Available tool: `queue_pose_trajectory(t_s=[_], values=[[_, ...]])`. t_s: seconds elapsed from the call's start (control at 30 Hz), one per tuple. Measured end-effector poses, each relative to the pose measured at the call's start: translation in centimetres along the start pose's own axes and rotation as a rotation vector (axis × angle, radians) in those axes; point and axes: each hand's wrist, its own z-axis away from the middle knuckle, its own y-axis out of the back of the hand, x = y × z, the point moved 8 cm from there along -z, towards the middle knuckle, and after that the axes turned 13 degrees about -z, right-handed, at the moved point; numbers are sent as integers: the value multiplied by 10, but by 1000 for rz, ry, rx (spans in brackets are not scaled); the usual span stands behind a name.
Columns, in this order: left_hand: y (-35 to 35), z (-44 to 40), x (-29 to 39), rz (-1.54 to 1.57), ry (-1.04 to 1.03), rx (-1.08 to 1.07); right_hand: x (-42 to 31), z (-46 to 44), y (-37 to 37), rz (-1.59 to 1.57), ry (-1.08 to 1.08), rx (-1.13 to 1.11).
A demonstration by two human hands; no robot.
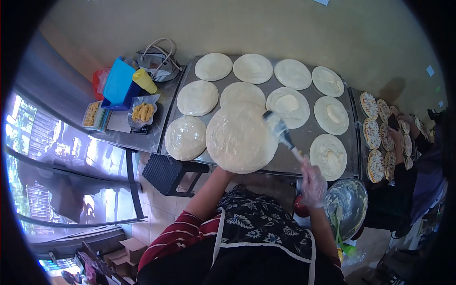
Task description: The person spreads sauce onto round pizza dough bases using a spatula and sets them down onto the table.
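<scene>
My left hand (pixel 224 175) is mostly hidden under a large round of dough (pixel 240 142), which it holds up above the front edge of the metal table (pixel 280 163). The top of this dough is shiny and streaked with something creamy. My right hand (pixel 313 184), in a clear plastic glove, is closed round the handle of a brush (pixel 285 137). The brush head is at the right edge of the held dough. More pale rounds lie in rows on the table; one round (pixel 287 105) has a dollop of cream spread in its middle, and a glossy round (pixel 186 137) lies to the left.
A large metal bowl (pixel 357 197) with creamy smears and a green-handled utensil stands at right. Beyond it, a co-worker's hands (pixel 395 137) are over topped rounds (pixel 372 133). A black stool (pixel 166 173) is at left, below a side table with a yellow cup (pixel 144 81) and blue box.
</scene>
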Motion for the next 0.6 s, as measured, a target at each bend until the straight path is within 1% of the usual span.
queue_pose_trajectory(t_s=[0.03,0.07,0.1,0.17,0.2,0.23,0.3,0.33,0.37,0.4,0.43,0.5,0.53,0.57,0.6], values=[[-2,-8,-1,2,-2,3,15,-9,-2,-13,-82,17],[-2,-7,-1,2,-5,4,17,-18,1,-74,-35,102],[-3,-11,-2,2,-10,3,17,-17,1,-76,-32,102],[-4,-20,0,3,-25,4,11,-10,7,-187,-60,141],[-4,-28,2,5,-31,8,0,0,6,-150,2,94],[-4,-29,4,6,-37,10,-2,12,3,-152,6,91],[-4,-28,5,10,-48,11,-21,37,-15,-67,289,8],[-4,-29,4,12,-52,12,-10,40,-25,-69,291,6],[-4,-30,5,12,-54,15,7,44,-35,-8,280,57],[-2,-28,8,13,-55,16,12,43,-34,54,267,110],[-2,-26,11,14,-56,14,18,37,-35,54,267,111],[-1,-25,11,16,-55,11,26,9,-18,-51,150,240],[0,-23,12,15,-55,8,28,7,-13,-130,130,270],[0,-27,16,15,-59,6,24,7,-10,-131,133,272],[-1,-28,17,16,-66,6,13,11,-8,-128,204,269]])
